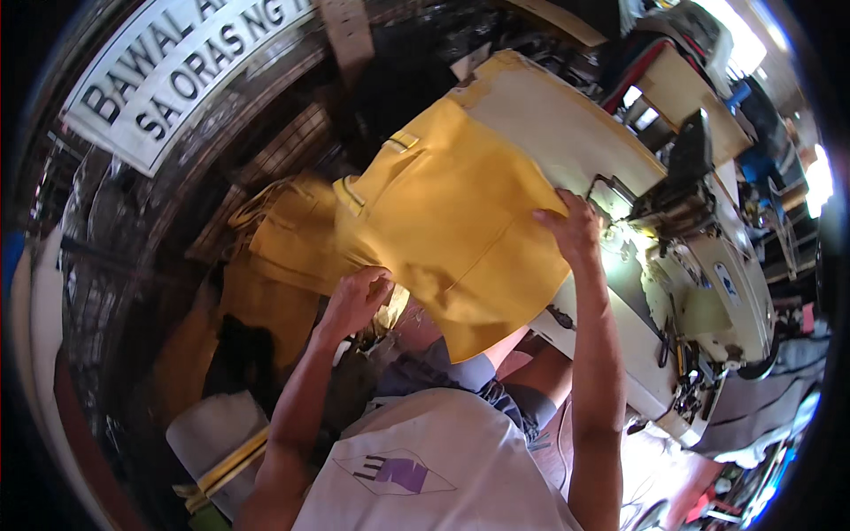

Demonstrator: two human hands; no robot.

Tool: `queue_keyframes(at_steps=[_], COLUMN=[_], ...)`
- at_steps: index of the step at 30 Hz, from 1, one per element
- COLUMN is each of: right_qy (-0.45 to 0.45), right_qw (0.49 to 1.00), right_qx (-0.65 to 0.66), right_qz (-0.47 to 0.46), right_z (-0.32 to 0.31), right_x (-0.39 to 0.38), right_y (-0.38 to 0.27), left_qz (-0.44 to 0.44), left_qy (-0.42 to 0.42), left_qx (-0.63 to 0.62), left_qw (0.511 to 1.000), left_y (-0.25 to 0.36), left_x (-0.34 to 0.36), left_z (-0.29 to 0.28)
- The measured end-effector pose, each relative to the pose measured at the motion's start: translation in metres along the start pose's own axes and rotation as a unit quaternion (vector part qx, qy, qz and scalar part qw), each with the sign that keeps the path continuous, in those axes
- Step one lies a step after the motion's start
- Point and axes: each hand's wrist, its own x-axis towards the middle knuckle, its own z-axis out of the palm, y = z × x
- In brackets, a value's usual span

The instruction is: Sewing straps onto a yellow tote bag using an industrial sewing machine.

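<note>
A large yellow panel (452,212) of leather-like material, with small strap pieces near its upper left, is spread out in front of me over part of the pale table (522,106). My left hand (359,296) has its fingers closed on the panel's lower left edge. My right hand (574,226) pinches the panel at its right edge, thumb over the top. Just right of that hand is a sewing machine (691,203) with a bright lamp at its needle area.
More yellow pieces (274,292) hang at left, near a dark wire grille. Tools (673,345) lie along the table's right side. A grey roll (208,434) with yellow strips sits lower left. A signboard (186,71) is above left; cluttered goods fill the back right.
</note>
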Motion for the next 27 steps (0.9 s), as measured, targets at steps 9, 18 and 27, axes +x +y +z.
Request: queue_keyframes(at_steps=[9,18,27], right_qy=[0.08,0.083,0.062], right_qw=[0.995,0.996,0.998], right_qx=[0.023,-0.004,-0.004], right_qz=[-0.048,-0.043,-0.031], right_z=[0.017,0.013,0.02], right_x=[-0.017,-0.008,0.0], right_y=[-0.002,0.01,0.037], left_qz=[-0.135,0.125,0.074], left_qy=[-0.011,0.032,0.09], left_qx=[-0.28,0.141,0.053], left_qw=[0.95,0.981,0.992], left_y=[-0.113,-0.02,-0.037], left_x=[-0.032,-0.041,-0.049], left_z=[0.097,0.172,0.171])
